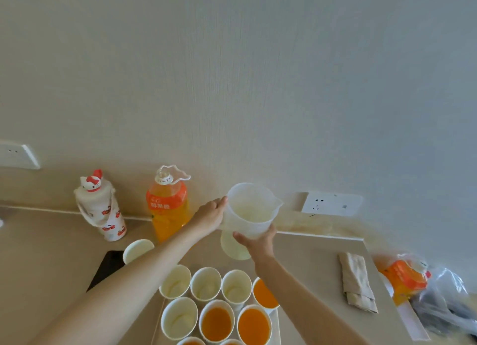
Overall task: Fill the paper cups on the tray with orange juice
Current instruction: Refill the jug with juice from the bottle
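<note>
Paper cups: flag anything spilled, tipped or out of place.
No spill shows. One empty paper cup stands alone, apart from the clustered cups, partly behind the left forearm, next to a black object.

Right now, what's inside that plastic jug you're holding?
The jug looks empty: only pale plastic shows inside. The left hand and right hand grip it, covering part of its wall.

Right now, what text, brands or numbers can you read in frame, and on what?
"鲜果橙": white characters on the orange label of the juice bottle by the wall.
Small logo above those characters: too blurred to read.
Red print on the white cat-topped bottle: blurred, unreadable.
Label of the orange bottle in the plastic bag: blurred, unreadable.
Measuring jug: no legible markings.
</note>
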`<act>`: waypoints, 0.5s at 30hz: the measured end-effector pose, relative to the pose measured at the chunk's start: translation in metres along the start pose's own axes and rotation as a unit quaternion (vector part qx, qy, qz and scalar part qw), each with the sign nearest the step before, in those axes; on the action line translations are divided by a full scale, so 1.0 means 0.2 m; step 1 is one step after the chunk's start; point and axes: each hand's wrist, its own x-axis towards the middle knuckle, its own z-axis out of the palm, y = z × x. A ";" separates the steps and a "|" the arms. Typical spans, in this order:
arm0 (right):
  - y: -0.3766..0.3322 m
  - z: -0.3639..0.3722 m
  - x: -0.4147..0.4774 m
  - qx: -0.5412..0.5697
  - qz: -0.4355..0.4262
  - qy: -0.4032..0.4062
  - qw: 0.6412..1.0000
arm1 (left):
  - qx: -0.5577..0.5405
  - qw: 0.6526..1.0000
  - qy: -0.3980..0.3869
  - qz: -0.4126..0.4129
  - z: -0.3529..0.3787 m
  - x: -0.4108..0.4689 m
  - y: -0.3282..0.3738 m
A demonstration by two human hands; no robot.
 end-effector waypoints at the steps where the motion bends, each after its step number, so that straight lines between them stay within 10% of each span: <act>1: 0.01 0.00 0.02 -0.005 0.008 -0.002 1.000 | -0.016 1.000 0.008 -0.008 0.03 0.01 -0.02; 15: 0.22 -0.18 0.25 -0.095 0.086 -0.102 0.987 | -0.148 0.983 0.061 -0.089 0.26 0.09 -0.28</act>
